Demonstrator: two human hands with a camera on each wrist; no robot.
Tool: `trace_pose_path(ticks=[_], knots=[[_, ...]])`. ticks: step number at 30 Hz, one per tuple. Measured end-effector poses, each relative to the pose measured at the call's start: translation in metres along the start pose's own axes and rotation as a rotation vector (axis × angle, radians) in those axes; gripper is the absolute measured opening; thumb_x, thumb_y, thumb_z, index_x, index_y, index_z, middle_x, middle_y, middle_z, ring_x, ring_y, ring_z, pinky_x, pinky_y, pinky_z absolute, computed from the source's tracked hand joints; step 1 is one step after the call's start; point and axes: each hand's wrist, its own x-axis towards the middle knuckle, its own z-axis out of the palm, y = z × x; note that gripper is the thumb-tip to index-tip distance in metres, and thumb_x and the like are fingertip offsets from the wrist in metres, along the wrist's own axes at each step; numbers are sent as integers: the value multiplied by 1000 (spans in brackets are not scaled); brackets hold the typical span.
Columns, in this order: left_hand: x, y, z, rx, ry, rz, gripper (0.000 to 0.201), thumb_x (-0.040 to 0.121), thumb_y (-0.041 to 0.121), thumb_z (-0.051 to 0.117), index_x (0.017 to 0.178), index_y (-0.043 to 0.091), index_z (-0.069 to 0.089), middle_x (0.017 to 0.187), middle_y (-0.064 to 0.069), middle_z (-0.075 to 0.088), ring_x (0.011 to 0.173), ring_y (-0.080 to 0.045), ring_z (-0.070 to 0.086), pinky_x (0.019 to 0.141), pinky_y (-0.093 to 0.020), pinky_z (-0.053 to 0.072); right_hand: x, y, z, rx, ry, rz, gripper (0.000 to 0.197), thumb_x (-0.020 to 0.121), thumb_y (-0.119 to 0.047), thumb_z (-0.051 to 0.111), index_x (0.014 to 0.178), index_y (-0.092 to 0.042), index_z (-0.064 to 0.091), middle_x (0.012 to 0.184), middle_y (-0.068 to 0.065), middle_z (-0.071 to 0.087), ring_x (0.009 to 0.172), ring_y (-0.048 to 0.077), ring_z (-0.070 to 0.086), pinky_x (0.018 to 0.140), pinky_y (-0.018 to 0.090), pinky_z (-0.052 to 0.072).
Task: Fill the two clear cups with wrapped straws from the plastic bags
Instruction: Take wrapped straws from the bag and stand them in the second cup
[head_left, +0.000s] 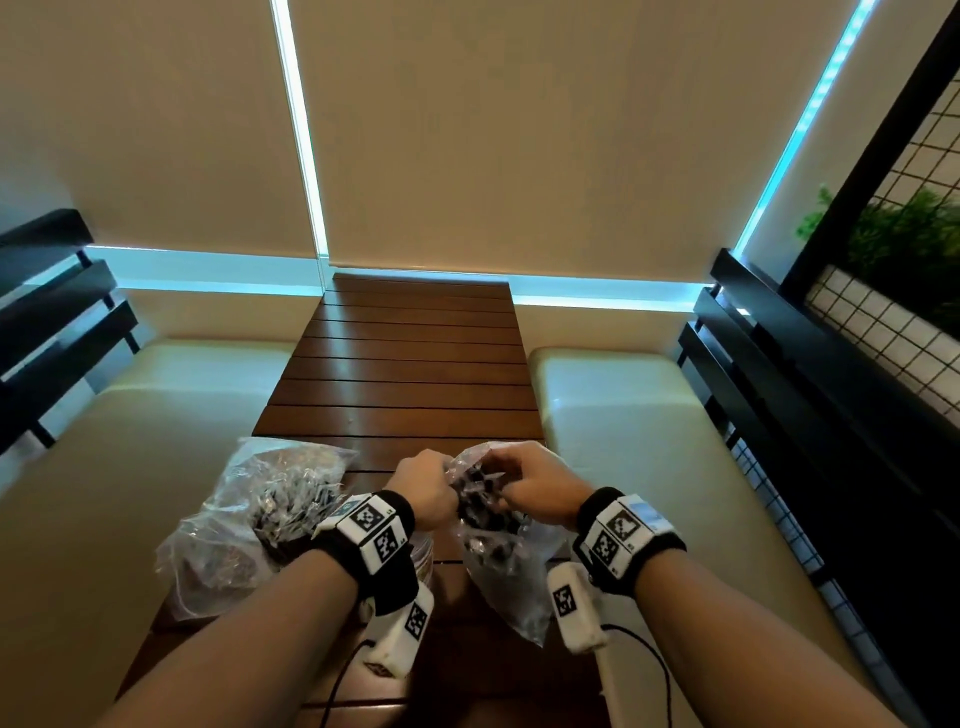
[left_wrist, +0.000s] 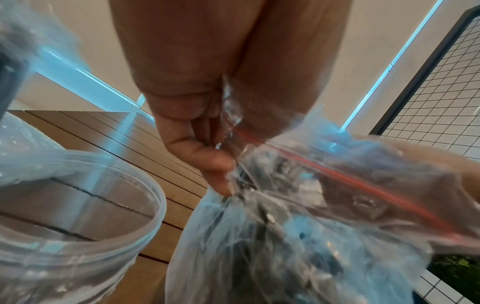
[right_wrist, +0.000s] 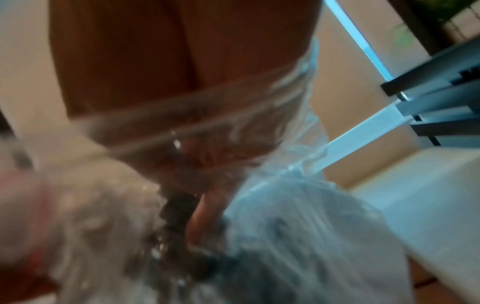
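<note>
We hold the crumpled clear plastic bag with a red zip line (head_left: 493, 545), full of dark straws in clear wrappers (head_left: 480, 499), raised over the near end of the dark brown slatted wooden worktop (head_left: 415, 358). Our left hand (head_left: 423, 491) pinches one side of the bag's mouth between curled fingers (left_wrist: 205, 158) and thumb, and our right hand (head_left: 532, 486) grips the other side, its fingers curled into the plastic. We judge this two-sided grip is meant to pull the zip apart or keep the mouth spread so the straws can come out.

Just below our left wrist stands a round clear plastic cup (left_wrist: 109, 197), empty as far as the left wrist view shows, placed near the bag so the straws travel only a short way. We cannot find the second cup with any certainty.

To the left, a second clear plastic bag of wrapped straws (head_left: 260, 514) lies slumped on the worktop's edge, probably waiting its turn.

Cream cushioned benches (head_left: 649, 431) flank the worktop. No brand, label or readable writing shows on bags or cup; the wrist bands carry only black-and-white square marker patterns (head_left: 382, 532).
</note>
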Motion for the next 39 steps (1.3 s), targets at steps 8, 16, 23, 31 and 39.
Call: trace_pose_path(ticks=[8, 16, 23, 31, 39], knots=[[-3, 3, -1, 10, -40, -13, 23, 84, 8, 56, 97, 16, 73, 97, -5, 71, 90, -21, 66, 79, -31, 57, 4, 15, 19, -387, -56, -62, 38, 88, -17, 71, 123, -29, 62, 123, -7, 64, 110, 12, 59, 100, 29, 46], [-1, 4, 4, -35, -18, -19, 15, 89, 13, 59, 86, 19, 72, 90, -3, 71, 83, -18, 67, 63, -24, 49, 13, 32, 30, -261, -75, -28, 34, 95, -19, 60, 125, -34, 57, 120, -14, 54, 103, 13, 57, 97, 37, 49], [0, 10, 3, -30, -1, -25, 20, 87, 14, 56, 69, 22, 59, 83, -2, 68, 75, -17, 63, 56, -19, 42, 16, 40, 35, -294, 26, -2, 13, 102, -32, 44, 112, -31, 51, 101, -7, 59, 91, 15, 59, 88, 41, 53], [0, 15, 11, 61, 1, 10, 19, 83, 19, 57, 102, 20, 58, 101, -5, 66, 89, -23, 62, 76, -31, 49, 10, 22, 37, -269, 307, -167, 21, 92, 0, 43, 103, -14, 55, 89, -6, 52, 79, 5, 48, 71, 16, 35], [8, 29, -4, 36, 190, 38, 17, 90, 24, 54, 75, 25, 48, 85, 0, 63, 71, -18, 56, 61, -27, 39, -4, -18, 26, -143, 793, -522, 17, 85, -12, 39, 84, -28, 41, 84, -5, 46, 75, 12, 41, 64, 23, 40]])
